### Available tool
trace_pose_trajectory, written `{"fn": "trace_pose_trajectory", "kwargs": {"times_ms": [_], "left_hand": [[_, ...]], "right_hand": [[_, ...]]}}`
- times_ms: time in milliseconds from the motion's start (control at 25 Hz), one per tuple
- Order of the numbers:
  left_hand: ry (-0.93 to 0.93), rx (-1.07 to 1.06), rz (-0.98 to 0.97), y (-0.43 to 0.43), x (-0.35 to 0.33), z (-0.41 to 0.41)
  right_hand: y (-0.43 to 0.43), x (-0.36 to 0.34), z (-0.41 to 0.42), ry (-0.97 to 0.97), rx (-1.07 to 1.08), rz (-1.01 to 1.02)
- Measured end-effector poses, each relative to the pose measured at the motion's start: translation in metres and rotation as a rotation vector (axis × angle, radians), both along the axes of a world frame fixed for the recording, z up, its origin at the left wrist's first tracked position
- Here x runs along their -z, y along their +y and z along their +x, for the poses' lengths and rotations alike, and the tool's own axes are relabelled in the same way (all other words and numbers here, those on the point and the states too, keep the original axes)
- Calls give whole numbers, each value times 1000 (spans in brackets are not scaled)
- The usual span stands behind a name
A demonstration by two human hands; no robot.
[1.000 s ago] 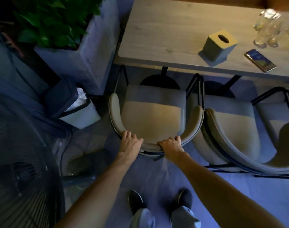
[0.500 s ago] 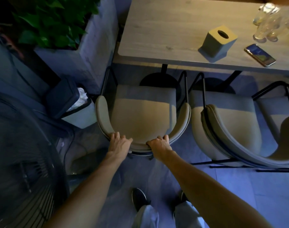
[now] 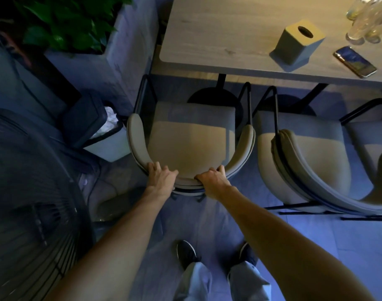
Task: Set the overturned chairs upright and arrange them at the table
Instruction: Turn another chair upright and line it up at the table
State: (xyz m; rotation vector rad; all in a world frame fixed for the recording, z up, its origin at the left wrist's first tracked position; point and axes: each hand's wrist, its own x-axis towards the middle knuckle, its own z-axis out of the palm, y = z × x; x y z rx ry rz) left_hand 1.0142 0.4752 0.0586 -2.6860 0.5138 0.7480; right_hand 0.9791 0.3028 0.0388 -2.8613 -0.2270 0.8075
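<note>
Where the curved backrest of the nearest chair [image 3: 190, 146] bends farthest from the table [image 3: 218, 40], both hands clamp its top rim. The left hand [image 3: 162, 178] hooks its fingers over the padded edge, and the right hand [image 3: 211, 178] grips the same edge a little apart from it, knuckles up. The chair stands upright on its legs, its seat front facing the table's near edge by the rounded corner. A second chair [image 3: 305, 157] stands upright just beside it, further along that same table edge, and a third chair [image 3: 368, 135] follows, partly cut off. On the table sit a tissue box [image 3: 298, 44], a phone [image 3: 355, 61] closer to the near edge, and glasses [image 3: 363, 22] toward the far side. Beyond the table's corner end stand a planter [image 3: 125, 51] and a bin [image 3: 103, 135], with a fan [image 3: 29, 192] farther out.
</note>
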Motion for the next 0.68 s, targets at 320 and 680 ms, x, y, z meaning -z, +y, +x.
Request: {"fn": "trace_pose_trajectory", "kwargs": {"times_ms": [320,680], "left_hand": [[63,-23,41,-23,-5,-11],[-98,105,-382,-183,-42,-22]], "right_hand": [[-15,-14,0,17,-27,39],[-135,-60,-16,-142,165,39]]}}
